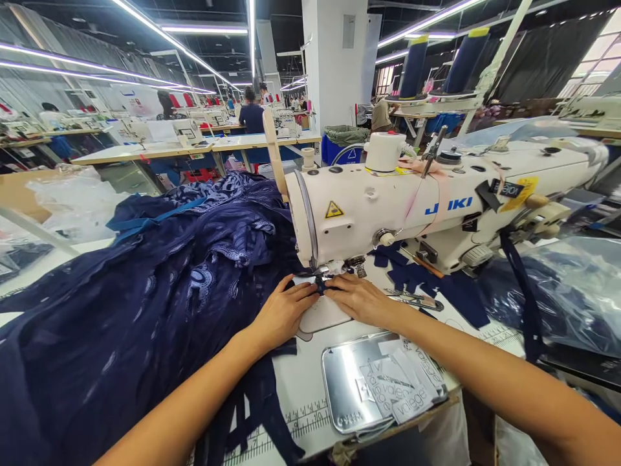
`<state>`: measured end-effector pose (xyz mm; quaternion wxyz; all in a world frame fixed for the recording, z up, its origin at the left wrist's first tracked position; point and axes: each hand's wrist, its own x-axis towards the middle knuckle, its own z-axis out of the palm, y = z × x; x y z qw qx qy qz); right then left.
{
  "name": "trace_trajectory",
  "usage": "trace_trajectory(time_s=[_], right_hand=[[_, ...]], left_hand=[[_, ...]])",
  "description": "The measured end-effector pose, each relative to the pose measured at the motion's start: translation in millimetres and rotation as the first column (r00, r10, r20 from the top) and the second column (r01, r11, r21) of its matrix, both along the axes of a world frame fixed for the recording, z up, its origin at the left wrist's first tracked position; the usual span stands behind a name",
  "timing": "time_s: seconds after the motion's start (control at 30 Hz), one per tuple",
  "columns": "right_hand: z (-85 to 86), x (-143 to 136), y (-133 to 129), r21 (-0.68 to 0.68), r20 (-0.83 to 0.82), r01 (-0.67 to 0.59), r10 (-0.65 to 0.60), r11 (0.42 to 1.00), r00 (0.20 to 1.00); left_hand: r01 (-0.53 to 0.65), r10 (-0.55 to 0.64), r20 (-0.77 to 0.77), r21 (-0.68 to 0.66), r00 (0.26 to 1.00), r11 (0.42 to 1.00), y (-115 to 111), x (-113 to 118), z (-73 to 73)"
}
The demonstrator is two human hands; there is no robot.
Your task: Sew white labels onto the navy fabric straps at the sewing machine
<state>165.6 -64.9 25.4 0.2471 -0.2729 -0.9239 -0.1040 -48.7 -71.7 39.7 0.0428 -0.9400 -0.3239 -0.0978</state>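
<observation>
A white sewing machine [388,200] stands before me, its presser foot [331,268] low over the bed. Just in front of the foot is a small piece of navy fabric [321,283]. From the left, my left hand [286,307] presses this piece with its fingertips, thumb and fingers close together. My right hand [361,298] pins the same piece from the other side, fingers bent down onto it. The fingertips of both hands nearly meet, partly hiding the fabric. A large heap of navy garments [160,291] with light blue embroidery lies left of the needle area.
Near the front edge sits a metal tray [339,375] with printed white labels [402,388]. Thread snips [417,299] and navy scraps [460,298] lie right of the bed. A clear plastic bag [572,285] is farther right. Navy strips [264,401] hang over the table's printed ruler.
</observation>
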Motion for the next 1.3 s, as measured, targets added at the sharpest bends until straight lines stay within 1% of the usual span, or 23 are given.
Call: trace_trajectory(time_s=[0.23,0.5,0.6,0.67,0.73,0.8,0.87,0.93,1.0,1.07,1.17,1.23,1.3], right_hand=[[-2.0,-1.6,3.2,-0.006,-0.01,0.021,-0.021,1.0,1.0],[-7.2,2.7,13.0,-0.196,-0.024,0.067,-0.073,0.978,0.997],[-8.7,3.1,14.5,-0.225,-0.018,0.074,-0.08,0.971,0.997],[-9.0,2.3,13.9,-0.231,-0.018,0.093,-0.1,0.968,0.995],[-8.0,0.7,12.6,-0.226,-0.005,0.15,-0.155,0.963,0.988],[-5.1,-1.4,10.8,-0.205,0.04,0.227,-0.224,0.952,0.974],[-0.3,-3.3,8.5,-0.163,0.11,0.279,-0.264,0.946,0.958],[5.5,-4.4,5.2,-0.103,0.177,0.288,-0.267,0.952,0.947],[11.1,-4.2,0.8,-0.048,0.214,0.278,-0.262,0.96,0.941],[15.7,-2.8,-3.9,-0.026,0.239,0.27,-0.257,0.962,0.937],[19.7,0.9,-8.7,-0.037,0.288,0.246,-0.225,0.969,0.931],[19.9,4.0,-9.3,-0.043,0.312,0.219,-0.195,0.975,0.93],[18.1,7.3,-8.3,-0.054,0.31,0.189,-0.164,0.98,0.937]], left_hand=[[-0.014,0.013,-0.02,-0.023,1.0,1.0,5.9,-0.4,1.7],[-0.046,0.046,-0.029,0.01,0.999,0.999,12.5,-0.9,1.7],[-0.038,0.039,-0.028,0.049,0.999,0.998,14.8,-1.1,1.0],[-0.049,0.051,-0.009,0.118,0.999,0.992,13.3,0.9,1.5],[-0.111,0.113,0.004,0.21,0.994,0.971,8.4,5.3,2.6],[-0.199,0.21,-0.009,0.29,0.978,0.936,1.0,11.2,3.6],[-0.275,0.299,-0.025,0.331,0.954,0.903,-6.3,16.9,3.9],[-0.328,0.357,-0.02,0.346,0.934,0.879,-10.2,20.5,3.8],[-0.361,0.388,-0.003,0.357,0.922,0.861,-8.5,20.8,4.0],[-0.355,0.38,0.002,0.361,0.925,0.863,-1.7,18.4,4.8],[-0.288,0.313,-0.028,0.323,0.949,0.902,11.7,13.0,6.6],[-0.25,0.273,-0.044,0.287,0.961,0.925,18.1,10.9,7.4],[-0.24,0.259,-0.043,0.255,0.965,0.937,21.0,10.6,7.9]])
